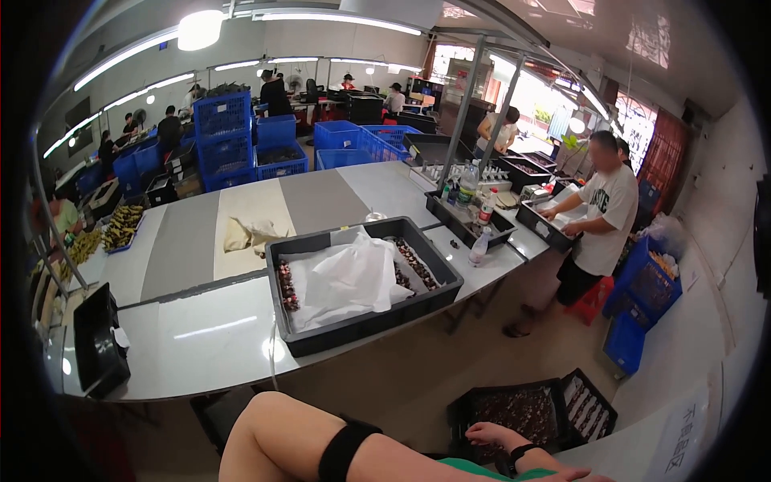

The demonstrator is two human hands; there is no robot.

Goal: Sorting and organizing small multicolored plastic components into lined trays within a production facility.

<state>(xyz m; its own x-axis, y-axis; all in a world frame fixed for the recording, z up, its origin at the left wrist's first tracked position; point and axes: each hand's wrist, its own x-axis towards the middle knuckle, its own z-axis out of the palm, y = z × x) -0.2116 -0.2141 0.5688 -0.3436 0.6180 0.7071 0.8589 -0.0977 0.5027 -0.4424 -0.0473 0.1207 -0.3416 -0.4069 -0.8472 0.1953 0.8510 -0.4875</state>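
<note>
Two black crates (pixel 562 410) — right hand (pixel 488 435) touching one.

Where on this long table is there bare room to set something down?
Bare tabletop lies left of the big black bin, up to the small black bin at the left edge. More lies behind it, around the tan cloth. The right end is crowded with bottles and black trays.
</note>
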